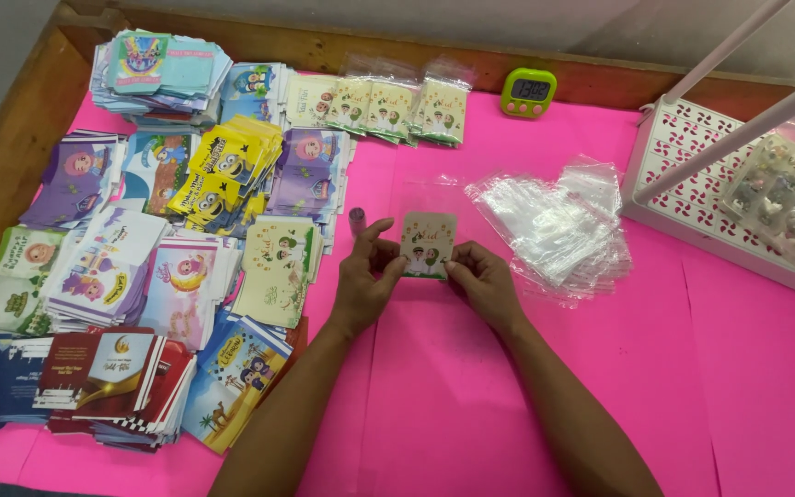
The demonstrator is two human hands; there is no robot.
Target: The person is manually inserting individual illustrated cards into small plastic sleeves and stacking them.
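**Cream card held at frame centre, sleeve behind it**

Seen at centre of frame: small cream illustrated card [428, 244] pinched between both hands above the pink table cover [471, 396]. Left hand [363, 281] closed on the card's left edge, thumb forward, fingertips behind. Right hand [482, 281] closed on the lower right edge. Clear plastic sleeve [425, 195] visible just above and behind the card, open mouth apparently toward it; whether the card had entered the sleeve, not determinable.

Judged good practice for this step: held by edges only, printed face kept clean; card kept square to the sleeve mouth so corners would not catch; film kept taut with one hand while the other guided; no forcing, given thin film likely to crease or split.

Noted nearby: loose pile of clear sleeves [554, 225] right of centre, near the right hand. Small purple-capped object [357, 219] just above the left thumb, kind unclear. Stacks of printed cards [140, 239] filling the left half. Row of already-bagged cream cards [388, 109] at upper centre. Green digital timer [528, 92] at upper right of centre. White perforated tray [692, 156] at far right.
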